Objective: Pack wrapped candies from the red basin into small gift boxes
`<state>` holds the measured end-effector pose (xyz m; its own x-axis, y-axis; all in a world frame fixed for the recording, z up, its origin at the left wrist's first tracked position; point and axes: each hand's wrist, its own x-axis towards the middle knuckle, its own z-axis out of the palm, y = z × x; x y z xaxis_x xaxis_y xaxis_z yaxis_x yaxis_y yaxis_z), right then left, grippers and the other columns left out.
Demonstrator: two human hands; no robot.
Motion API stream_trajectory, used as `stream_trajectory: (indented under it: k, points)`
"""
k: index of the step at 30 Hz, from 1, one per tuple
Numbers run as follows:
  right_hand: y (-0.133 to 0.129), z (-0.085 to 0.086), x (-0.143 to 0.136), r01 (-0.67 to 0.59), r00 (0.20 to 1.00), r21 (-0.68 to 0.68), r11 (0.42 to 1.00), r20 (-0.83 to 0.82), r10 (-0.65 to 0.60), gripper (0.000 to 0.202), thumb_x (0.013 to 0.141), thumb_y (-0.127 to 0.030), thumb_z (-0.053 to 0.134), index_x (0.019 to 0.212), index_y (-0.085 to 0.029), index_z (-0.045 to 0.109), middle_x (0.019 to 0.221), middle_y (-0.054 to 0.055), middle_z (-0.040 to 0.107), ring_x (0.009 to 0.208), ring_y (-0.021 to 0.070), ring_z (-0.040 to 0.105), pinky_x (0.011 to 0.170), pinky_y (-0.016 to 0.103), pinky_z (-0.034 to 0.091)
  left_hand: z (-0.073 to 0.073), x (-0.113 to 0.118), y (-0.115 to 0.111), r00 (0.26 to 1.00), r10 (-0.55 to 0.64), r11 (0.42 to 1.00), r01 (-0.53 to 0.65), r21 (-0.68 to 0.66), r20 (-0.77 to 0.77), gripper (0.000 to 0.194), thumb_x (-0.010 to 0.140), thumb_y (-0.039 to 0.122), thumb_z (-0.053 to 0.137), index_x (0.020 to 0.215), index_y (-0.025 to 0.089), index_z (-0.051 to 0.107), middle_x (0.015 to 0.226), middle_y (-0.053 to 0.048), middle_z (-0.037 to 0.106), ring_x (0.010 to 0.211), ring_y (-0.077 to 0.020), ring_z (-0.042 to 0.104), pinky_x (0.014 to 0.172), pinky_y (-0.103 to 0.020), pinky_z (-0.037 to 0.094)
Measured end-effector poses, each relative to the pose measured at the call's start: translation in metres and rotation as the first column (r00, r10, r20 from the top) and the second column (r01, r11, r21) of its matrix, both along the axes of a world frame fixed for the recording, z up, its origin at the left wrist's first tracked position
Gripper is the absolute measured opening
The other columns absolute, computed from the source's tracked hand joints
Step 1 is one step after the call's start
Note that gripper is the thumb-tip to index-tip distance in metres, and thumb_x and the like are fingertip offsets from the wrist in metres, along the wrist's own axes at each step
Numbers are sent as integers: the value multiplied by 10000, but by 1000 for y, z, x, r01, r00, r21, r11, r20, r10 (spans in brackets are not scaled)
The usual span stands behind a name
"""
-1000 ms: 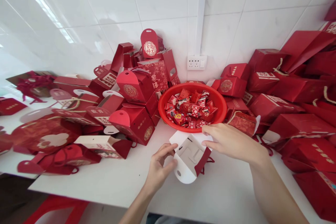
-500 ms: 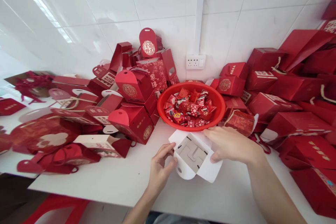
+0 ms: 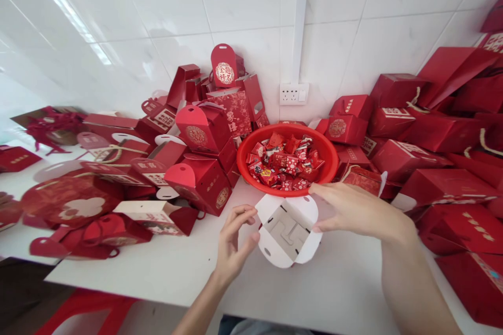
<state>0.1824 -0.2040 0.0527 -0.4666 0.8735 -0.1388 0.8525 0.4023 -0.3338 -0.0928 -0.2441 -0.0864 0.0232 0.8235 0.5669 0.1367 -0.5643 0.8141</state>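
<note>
An unfolded-top gift box (image 3: 290,227) stands on the table with its white inner flaps spread outward and its grey bottom showing. My left hand (image 3: 234,241) is at the box's left side, fingers apart, thumb and fingertips close to the left flap. On the other side, my right hand (image 3: 353,209) has its fingers spread around the right flaps, the thumb by the flap's edge; whether it touches is hard to tell. Just behind the box sits a red plastic basin (image 3: 240,167) holding many wrapped candies (image 3: 281,162) in red packaging.
Red gift boxes (image 3: 204,183) are piled to the left, some with rope handles. More red boxes (image 3: 444,188) crowd the right side. A tiled wall (image 3: 251,5) with a socket (image 3: 294,94) rises behind. A red stool (image 3: 90,311) is below the table's front edge.
Both hands have loosened from the flaps, the left moving slightly left and the right lifting its fingers. The box's flaps now spread differently, with the far right one standing out more.
</note>
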Motion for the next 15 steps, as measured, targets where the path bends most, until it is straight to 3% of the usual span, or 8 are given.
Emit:
stream_trajectory:
  k: [5, 9, 11, 13, 15]
  points:
    - [14, -3, 14, 65, 978, 81, 995, -206, -47, 353, 812, -450, 707, 1100, -246, 692, 985, 62, 751, 903, 281, 707, 767, 346, 510, 35, -7, 37, 989, 121, 991, -116, 59, -84, 135, 902, 242, 663, 975, 213, 773, 981, -73, 702, 890, -180, 656, 801, -282, 543]
    - [41, -13, 9, 115, 854, 119, 986, -518, -37, 210, 864, -404, 625, 940, -225, 703, 909, 49, 761, 845, 236, 722, 781, 341, 551, 73, 2, 92, 924, 41, 998, -58, -34, -379, 213, 899, 287, 607, 949, 175, 781, 982, -83, 765, 920, -214, 706, 873, -310, 559]
    - [57, -23, 3, 135, 766, 149, 980, -643, -8, 191, 852, -397, 623, 874, -218, 687, 901, 44, 761, 819, 217, 719, 793, 338, 558, 89, 11, 125, 768, -91, 987, -13, -158, -634, 264, 890, 269, 586, 1038, 183, 787, 1082, -75, 776, 1005, -230, 716, 951, -316, 542]
    - [73, -36, -4, 188, 694, 172, 967, -719, -7, 185, 834, -385, 618, 841, -211, 681, 874, 46, 759, 774, 208, 709, 771, 343, 559, 100, 23, 157, 494, -216, 963, -37, -269, -842, 300, 863, 211, 594, 1096, 193, 782, 1183, -67, 758, 1094, -245, 704, 1017, -308, 508]
    - [87, -50, -9, 238, 639, 174, 956, -769, -20, 184, 812, -384, 628, 832, -210, 686, 834, 47, 756, 745, 210, 698, 764, 357, 557, 104, 34, 185, 253, -227, 952, -148, -269, -941, 383, 859, 134, 539, 1165, 210, 757, 1247, -72, 733, 1155, -249, 685, 1031, -301, 495]
